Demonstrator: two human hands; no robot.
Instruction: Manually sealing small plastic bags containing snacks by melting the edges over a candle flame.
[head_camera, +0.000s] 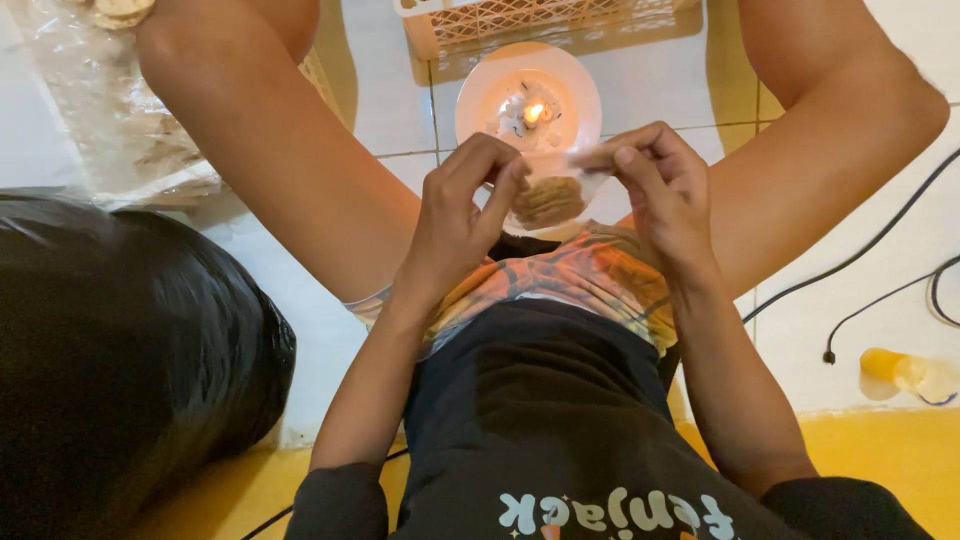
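Above the plate (480, 95) with lit candle (534, 113) | both hands (462, 215) (665, 190) pinch cookie bag (548, 195) | black sack (120, 340) left

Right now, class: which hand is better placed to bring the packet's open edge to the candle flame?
Probably the right hand: it pinches the clear packet at its top edge, nearer the flame.

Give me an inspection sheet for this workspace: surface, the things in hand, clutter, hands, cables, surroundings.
Surface: white tiled floor with a yellow band near the person.
Job's things: clear packet of round biscuits; lit candle on a white plate.
Clutter: yellow cup lying on the floor.
Hands: left hand and right hand both pinch the packet's top edge.
Cables: black cable across the tiles at right.
Surroundings: black plastic bag, plastic sheet, white crate.
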